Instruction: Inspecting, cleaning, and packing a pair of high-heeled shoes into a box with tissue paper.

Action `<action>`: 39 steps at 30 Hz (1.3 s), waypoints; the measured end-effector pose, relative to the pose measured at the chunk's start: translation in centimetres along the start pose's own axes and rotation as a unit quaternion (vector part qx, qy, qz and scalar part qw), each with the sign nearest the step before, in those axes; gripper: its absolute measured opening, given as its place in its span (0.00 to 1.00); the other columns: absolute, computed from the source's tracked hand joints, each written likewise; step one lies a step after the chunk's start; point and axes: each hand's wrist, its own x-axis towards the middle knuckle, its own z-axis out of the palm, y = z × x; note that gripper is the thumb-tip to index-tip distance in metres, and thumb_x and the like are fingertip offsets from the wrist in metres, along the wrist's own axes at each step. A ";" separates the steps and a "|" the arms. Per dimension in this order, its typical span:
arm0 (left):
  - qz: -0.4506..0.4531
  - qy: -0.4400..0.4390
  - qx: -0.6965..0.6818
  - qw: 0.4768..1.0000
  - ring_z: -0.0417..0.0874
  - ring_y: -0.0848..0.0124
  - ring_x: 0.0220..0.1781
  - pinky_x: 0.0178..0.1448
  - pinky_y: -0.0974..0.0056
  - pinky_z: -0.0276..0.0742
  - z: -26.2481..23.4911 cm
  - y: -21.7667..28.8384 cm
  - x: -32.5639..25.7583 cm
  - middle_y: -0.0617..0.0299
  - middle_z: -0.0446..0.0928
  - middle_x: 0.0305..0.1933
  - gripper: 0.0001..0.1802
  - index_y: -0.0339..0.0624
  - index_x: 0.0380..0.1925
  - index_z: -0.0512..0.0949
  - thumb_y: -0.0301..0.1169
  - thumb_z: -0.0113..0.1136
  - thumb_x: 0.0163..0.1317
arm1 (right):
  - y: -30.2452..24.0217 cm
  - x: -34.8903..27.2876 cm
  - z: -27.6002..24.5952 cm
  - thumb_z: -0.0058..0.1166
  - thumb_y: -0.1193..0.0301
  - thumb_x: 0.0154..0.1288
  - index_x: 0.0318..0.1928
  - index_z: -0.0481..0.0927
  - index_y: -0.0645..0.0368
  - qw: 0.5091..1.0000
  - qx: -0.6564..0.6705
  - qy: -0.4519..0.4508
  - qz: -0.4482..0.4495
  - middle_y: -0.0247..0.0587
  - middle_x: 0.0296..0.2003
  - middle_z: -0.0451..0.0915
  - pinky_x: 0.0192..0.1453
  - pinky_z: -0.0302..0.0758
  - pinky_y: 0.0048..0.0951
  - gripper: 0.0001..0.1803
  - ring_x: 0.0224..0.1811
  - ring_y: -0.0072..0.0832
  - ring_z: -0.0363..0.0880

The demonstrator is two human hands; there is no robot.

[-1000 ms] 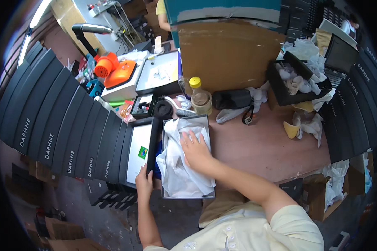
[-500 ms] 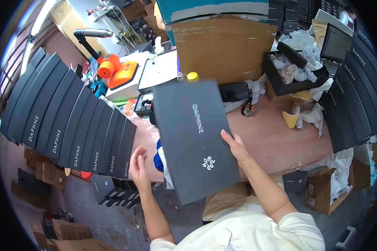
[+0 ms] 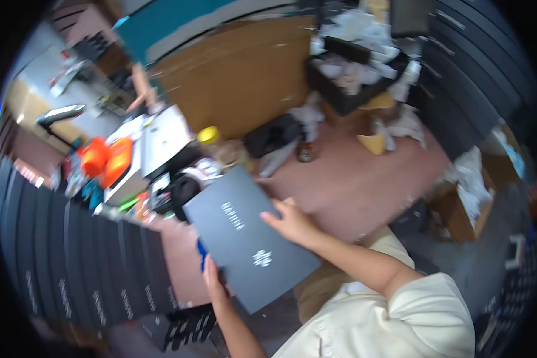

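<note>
A dark grey lidded shoebox [image 3: 250, 238] with pale print hangs tilted over the front edge of the table, between my hands. My right hand [image 3: 289, 224] grips its right edge, thumb on the lid and the other fingers partly hidden. At the left lower edge, my left hand [image 3: 215, 283] presses against the side with its fingers along it. Something blue [image 3: 202, 249] shows just behind the box's left edge.
Stacked dark shoeboxes stand left [image 3: 71, 250] and right [image 3: 477, 65]. A large cardboard carton [image 3: 232, 77] rises at the back, beside an open black box [image 3: 352, 98] of crumpled paper. An orange device [image 3: 118, 161] and a yellow-capped bottle [image 3: 209, 135] sit left of the carton.
The view has swung to the right and blurred. My left hand, apart from the shoebox before, now touches its left side. The shoebox has tilted further and sits lower, still in my right hand.
</note>
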 end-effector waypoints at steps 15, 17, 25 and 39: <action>-0.102 -0.040 -0.232 0.966 0.74 0.63 0.49 0.49 0.61 0.73 6.9 -0.6 -4.0 0.50 0.69 0.51 0.34 0.35 0.57 0.61 0.45 0.47 0.54 | 1.4 -0.6 -1.3 0.53 0.53 0.59 0.64 0.59 0.60 0.968 0.230 -0.088 0.047 0.54 0.60 0.66 0.63 0.62 0.29 0.37 0.61 0.35 0.67; -0.083 -0.047 -0.221 0.971 0.74 0.61 0.48 0.50 0.60 0.73 7.3 -1.4 -4.9 0.51 0.70 0.51 0.33 0.33 0.56 0.62 0.44 0.48 0.53 | 1.9 -1.0 -3.9 0.54 0.54 0.59 0.57 0.70 0.61 0.969 0.233 -0.073 0.022 0.51 0.52 0.74 0.61 0.64 0.29 0.31 0.56 0.33 0.72; -0.006 -0.061 -0.209 0.976 0.76 0.60 0.46 0.47 0.60 0.74 15.8 1.5 -10.2 0.52 0.72 0.46 0.28 0.38 0.52 0.67 0.42 0.49 0.53 | 17.0 5.2 -30.6 0.55 0.50 0.48 0.50 0.73 0.59 0.800 -0.354 0.478 0.079 0.57 0.50 0.71 0.56 0.61 0.53 0.32 0.52 0.49 0.69; -0.118 -0.200 -0.139 0.963 0.68 0.65 0.56 0.61 0.66 0.62 45.5 -1.2 -9.4 0.54 0.62 0.60 0.41 0.41 0.66 0.53 0.33 0.54 0.50 | 10.9 -0.6 -12.1 0.54 0.58 0.54 0.64 0.59 0.55 0.966 -0.195 0.126 -0.118 0.67 0.61 0.54 0.66 0.41 0.64 0.38 0.67 0.59 0.45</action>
